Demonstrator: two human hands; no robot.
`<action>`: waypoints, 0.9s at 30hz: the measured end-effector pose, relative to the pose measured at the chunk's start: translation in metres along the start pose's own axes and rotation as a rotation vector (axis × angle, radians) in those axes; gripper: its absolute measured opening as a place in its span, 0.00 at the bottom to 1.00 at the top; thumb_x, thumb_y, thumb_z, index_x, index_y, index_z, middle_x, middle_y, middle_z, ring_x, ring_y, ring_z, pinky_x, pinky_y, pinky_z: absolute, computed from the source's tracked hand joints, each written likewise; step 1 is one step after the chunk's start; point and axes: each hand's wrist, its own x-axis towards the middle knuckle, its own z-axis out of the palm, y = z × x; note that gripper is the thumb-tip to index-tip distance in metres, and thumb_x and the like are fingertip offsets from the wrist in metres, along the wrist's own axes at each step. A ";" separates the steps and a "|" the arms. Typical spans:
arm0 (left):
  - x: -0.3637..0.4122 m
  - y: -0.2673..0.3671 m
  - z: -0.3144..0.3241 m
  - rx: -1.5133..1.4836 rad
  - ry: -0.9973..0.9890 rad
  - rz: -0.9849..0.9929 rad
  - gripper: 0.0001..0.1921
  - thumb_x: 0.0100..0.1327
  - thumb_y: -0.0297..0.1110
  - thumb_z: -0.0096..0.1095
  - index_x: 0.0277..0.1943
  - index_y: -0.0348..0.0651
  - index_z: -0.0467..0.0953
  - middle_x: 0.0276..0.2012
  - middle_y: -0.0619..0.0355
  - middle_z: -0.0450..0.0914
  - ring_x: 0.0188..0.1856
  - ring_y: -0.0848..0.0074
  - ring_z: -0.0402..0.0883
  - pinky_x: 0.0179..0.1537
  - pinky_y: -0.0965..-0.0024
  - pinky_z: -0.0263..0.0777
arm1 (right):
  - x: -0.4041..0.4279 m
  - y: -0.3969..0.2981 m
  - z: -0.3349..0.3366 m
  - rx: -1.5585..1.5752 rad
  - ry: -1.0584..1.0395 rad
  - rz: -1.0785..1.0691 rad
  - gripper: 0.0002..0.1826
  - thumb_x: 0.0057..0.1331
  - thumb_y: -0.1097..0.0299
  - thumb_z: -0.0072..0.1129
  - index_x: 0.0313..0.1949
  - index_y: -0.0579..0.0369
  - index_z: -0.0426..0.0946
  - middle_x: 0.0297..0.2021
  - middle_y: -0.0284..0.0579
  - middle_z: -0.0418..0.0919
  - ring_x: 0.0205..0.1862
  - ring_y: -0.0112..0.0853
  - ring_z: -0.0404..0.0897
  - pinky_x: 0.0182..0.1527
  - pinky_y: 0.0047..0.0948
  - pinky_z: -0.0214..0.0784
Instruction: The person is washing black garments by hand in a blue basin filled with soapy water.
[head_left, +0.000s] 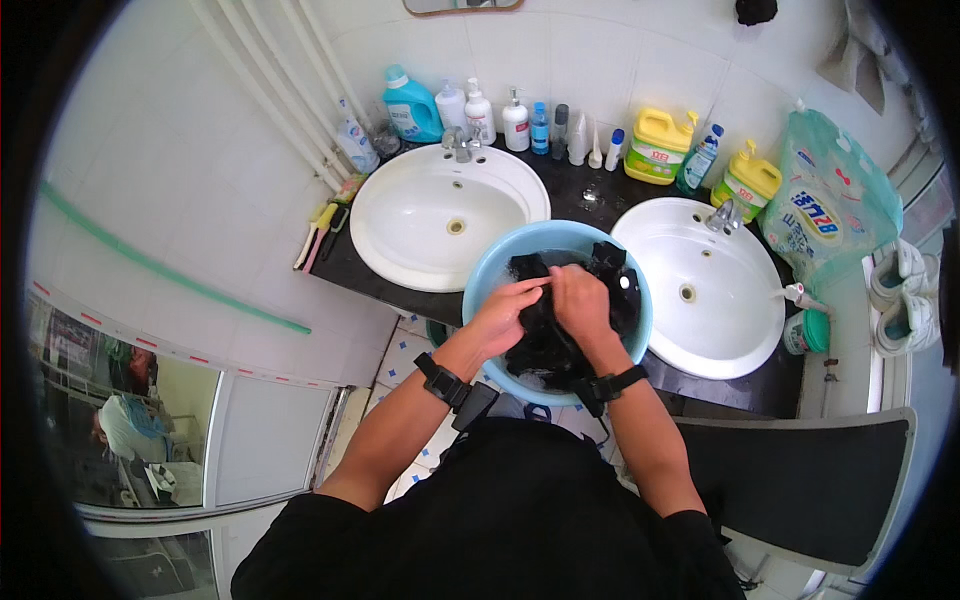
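Wet black cloth (540, 349) lies bunched in soapy water inside a light-blue plastic basin (480, 262). My left hand (504, 315) is over the left part of the cloth, its index finger stretched towards my other hand; its grip underneath is hidden. Curled into a fist, my right hand (581, 304) is on the cloth close beside it, and the fingertips are out of sight. A small white round spot (624, 283) shows on the cloth at the right. Both wrists wear black straps with devices.
The basin overlaps the edges of a left washbasin (412, 225) and a right washbasin (739, 300) in a black counter (581, 191). Several bottles line the wall, including a blue detergent bottle (411, 112). Brushes (324, 236) lie at left; a green plastic bag (832, 202) stands at right.
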 end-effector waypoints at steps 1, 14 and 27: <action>0.001 0.001 0.001 -0.022 -0.049 -0.039 0.17 0.70 0.29 0.46 0.59 0.36 0.69 0.54 0.54 0.74 0.56 0.72 0.73 0.58 0.66 0.65 | 0.001 0.002 -0.001 0.014 -0.017 0.118 0.09 0.62 0.69 0.53 0.23 0.53 0.72 0.20 0.45 0.71 0.23 0.42 0.74 0.26 0.41 0.67; 0.004 0.004 -0.005 -0.060 -0.032 -0.081 0.18 0.70 0.29 0.45 0.60 0.36 0.68 0.55 0.53 0.74 0.55 0.70 0.75 0.58 0.65 0.67 | 0.003 0.000 0.002 0.029 0.015 -0.215 0.12 0.64 0.69 0.53 0.21 0.53 0.72 0.17 0.47 0.72 0.19 0.43 0.75 0.21 0.39 0.67; 0.022 -0.011 -0.013 -0.062 0.054 -0.033 0.15 0.71 0.32 0.45 0.57 0.38 0.70 0.53 0.55 0.75 0.55 0.73 0.73 0.59 0.65 0.65 | 0.006 -0.003 0.005 -0.014 -0.007 -0.233 0.13 0.66 0.67 0.49 0.23 0.54 0.72 0.19 0.46 0.71 0.22 0.42 0.74 0.22 0.39 0.66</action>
